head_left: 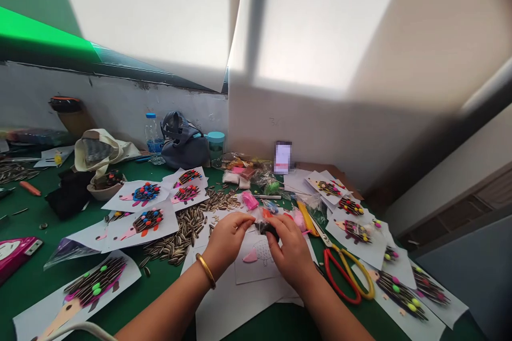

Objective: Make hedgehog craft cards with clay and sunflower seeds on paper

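Observation:
Between my two hands is a small clear plastic packet with black modelling clay in it. My left hand, with a gold bangle at the wrist, pinches the packet's edge between thumb and fingertips. From the other side, my right hand grips the packet with thumb and fingers around the black part. Below them lies a white sheet with a hedgehog drawing, its snout covered in pink clay. Larger white paper lies beneath it. Part of the drawing is hidden by my right hand.
Red-and-yellow scissors and a yellow cutter lie right of my hands. Striped sunflower seeds spread to the left. Seed hedgehog cards flank both sides. Clay packets, a phone, a bag and a bottle stand behind.

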### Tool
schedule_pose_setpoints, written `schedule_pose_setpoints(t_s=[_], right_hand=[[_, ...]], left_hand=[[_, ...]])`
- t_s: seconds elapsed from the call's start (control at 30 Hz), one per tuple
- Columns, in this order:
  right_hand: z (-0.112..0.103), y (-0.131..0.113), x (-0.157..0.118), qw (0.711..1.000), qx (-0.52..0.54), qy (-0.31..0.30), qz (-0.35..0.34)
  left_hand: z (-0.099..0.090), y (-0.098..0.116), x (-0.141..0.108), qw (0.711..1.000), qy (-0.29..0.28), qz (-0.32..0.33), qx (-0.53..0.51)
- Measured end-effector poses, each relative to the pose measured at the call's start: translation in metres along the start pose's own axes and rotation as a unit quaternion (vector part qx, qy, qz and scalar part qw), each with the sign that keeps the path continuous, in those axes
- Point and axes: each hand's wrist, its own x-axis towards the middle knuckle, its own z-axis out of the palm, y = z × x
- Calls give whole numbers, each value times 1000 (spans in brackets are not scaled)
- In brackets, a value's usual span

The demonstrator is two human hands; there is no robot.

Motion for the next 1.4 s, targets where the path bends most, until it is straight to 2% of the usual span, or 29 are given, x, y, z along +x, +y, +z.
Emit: schedule_pose_setpoints(t_s=[0.1,0.23,0.37,0.57,0.67,0.73,0.9,1.0,1.13,1.23,1.4], right_hand=[[-10,-9,8,1000,1,-15,12],[-20,-18,16,999,-6,-49,23],[-14,-12,13,999,18,-43,26],[-1,14,-1,997,61,-25,41],[-4,30,-2,997,38,-14,63],[-5,39,-1,996,0,-12,88],[-4,51,-1,988,-92,-67,109],[-3,56,-2,975,-167,-66,131],[0,60,-2,959,-225,-63,158],[2,61,-2,958,-229,-69,158],[2,60,-4,958,-233,-71,151]], left_hand=[[3,-8,-1,982,19,-82,-172],[4,-15,-5,961,43,-120,-246],[-1,-17,-6,958,55,-143,-244],[-2,-22,-8,974,45,-121,-187],[2,-25,-9,980,41,-92,-169],[5,-27,-9,978,33,-96,-181],[10,-26,-10,935,28,-181,-303],[9,-22,-12,911,17,-212,-353],[7,-17,-14,851,-18,-252,-461],[6,-14,-15,822,-33,-254,-509],[4,-12,-16,805,-49,-224,-547]])
